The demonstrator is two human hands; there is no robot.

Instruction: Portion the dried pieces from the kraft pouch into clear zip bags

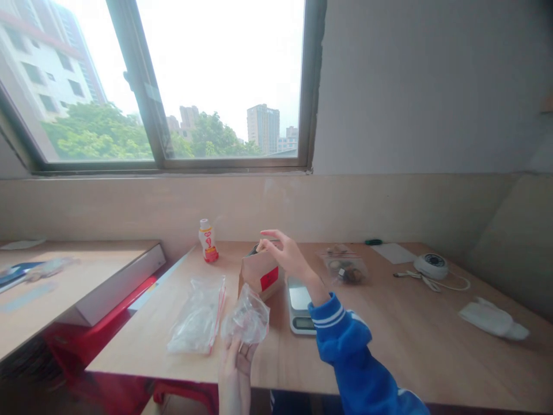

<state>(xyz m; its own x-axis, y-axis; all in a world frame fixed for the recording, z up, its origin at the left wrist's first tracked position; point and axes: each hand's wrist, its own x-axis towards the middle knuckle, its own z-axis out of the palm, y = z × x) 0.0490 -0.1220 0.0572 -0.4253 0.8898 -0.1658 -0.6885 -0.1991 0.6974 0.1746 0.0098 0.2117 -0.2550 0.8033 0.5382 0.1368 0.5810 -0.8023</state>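
My left hand (235, 372) is low in view, gripping a crumpled clear plastic bag (245, 317) at its lower edge. My right hand (287, 255), in a blue sleeve, hovers with its fingers spread over the top of a brown paper bag (259, 276). The paper bag has a red label and stands on the wooden table (367, 346), with a dark item (254, 249) showing at its opening. A flat clear zip bag (196, 318) lies left of the crumpled one. A digital kitchen scale (299, 305) sits just under my right wrist.
A bottled drink (208, 241) stands at the back. To the right lie a clear bag of dark items (344, 266), a white round device with cable (432, 266), and a white cloth (492, 319). A second desk (86, 276) stands left, beyond a red seat (82, 328).
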